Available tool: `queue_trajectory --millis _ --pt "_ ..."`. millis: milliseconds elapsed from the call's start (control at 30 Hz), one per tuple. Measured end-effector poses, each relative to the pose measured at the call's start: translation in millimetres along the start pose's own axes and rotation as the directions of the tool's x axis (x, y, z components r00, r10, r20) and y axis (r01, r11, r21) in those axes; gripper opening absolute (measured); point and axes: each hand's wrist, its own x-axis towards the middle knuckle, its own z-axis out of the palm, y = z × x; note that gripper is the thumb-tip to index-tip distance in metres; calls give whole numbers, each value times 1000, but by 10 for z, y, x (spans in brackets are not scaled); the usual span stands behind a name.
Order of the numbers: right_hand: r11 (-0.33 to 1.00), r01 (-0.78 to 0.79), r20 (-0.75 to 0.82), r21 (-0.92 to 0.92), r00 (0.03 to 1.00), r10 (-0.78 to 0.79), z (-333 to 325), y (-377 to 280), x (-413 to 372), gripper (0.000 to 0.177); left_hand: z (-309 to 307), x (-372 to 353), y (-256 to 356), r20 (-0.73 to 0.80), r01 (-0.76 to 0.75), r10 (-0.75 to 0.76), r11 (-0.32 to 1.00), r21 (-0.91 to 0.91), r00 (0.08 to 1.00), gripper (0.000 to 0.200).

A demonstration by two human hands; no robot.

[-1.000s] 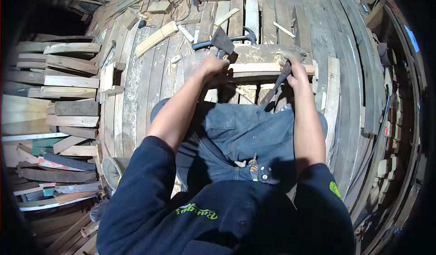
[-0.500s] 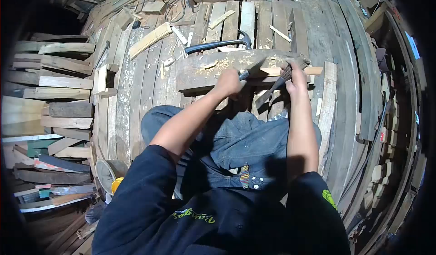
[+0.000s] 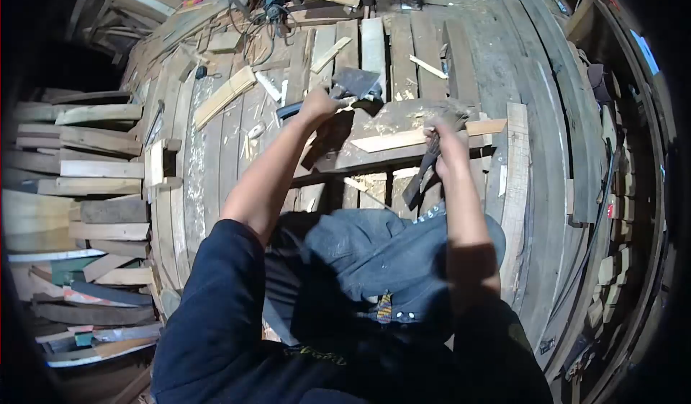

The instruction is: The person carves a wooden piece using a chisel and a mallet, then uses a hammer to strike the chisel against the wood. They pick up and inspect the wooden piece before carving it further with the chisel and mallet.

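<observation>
My left hand [image 3: 319, 106] is closed round the handle of a tool with a broad, flat grey metal blade [image 3: 357, 81], raised above a thick plank. My right hand [image 3: 450, 145] grips a dark, long tool [image 3: 420, 181] whose wider end points down toward my knees; its upper part is smeared by motion. A pale wood strip [image 3: 389, 141] with a slanted end lies along the thick plank [image 3: 338, 160] in front of me, passing behind my right hand. The hammer [image 3: 289, 109] rests just beyond the plank, partly hidden by my left hand.
Stacked wood offcuts [image 3: 104, 168] line the left side. A pale board [image 3: 224, 98] and scattered chips lie on the slatted floor. A power tool with a cord [image 3: 273, 4] sits at the back. A long board [image 3: 515, 181] lies to my right.
My left hand has lifted the broad-bladed tool up and to the left, away from the strip. My right hand has moved slightly left and down with its dark tool. The view has shifted a little.
</observation>
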Motion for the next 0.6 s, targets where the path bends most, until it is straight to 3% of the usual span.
queue_trajectory --millis 67,133,200,300,333,400,467,500,533,600 --pt "998 -25 28 -51 999 26 71 -68 -80 19 110 286 249 192 147 -98 953 -263 977 36" --pt "998 -39 3 -52 999 40 111 -70 -113 21 310 569 504 292 80 84 859 -505 953 32" --pt "998 -58 29 -18 998 59 92 -36 -93 23 274 699 929 308 36 -1 993 -108 951 38" --pt "999 -42 82 -29 996 44 68 -103 -107 26 797 1242 900 219 -5 37 989 -146 975 44" --pt "999 -33 73 -24 997 35 75 -132 -147 25 1008 1477 759 237 -8 108 921 -388 965 27" --pt "1000 -23 86 -18 996 25 54 -103 -125 24 985 1436 594 127 -13 123 765 -644 984 27" --pt "998 -51 63 -40 997 53 89 -147 -163 23 799 1371 200 88 51 24 646 -762 996 30" --pt "998 -55 68 -44 996 58 81 -116 -146 24 705 1289 -100 -28 -89 86 907 -412 996 32" --pt "998 -53 75 -45 996 57 71 -99 -127 25 616 1169 -356 -104 -193 196 981 32 975 34" --pt "999 -24 132 -39 991 29 86 -119 -160 26 315 646 -459 217 -127 60 942 309 974 34"
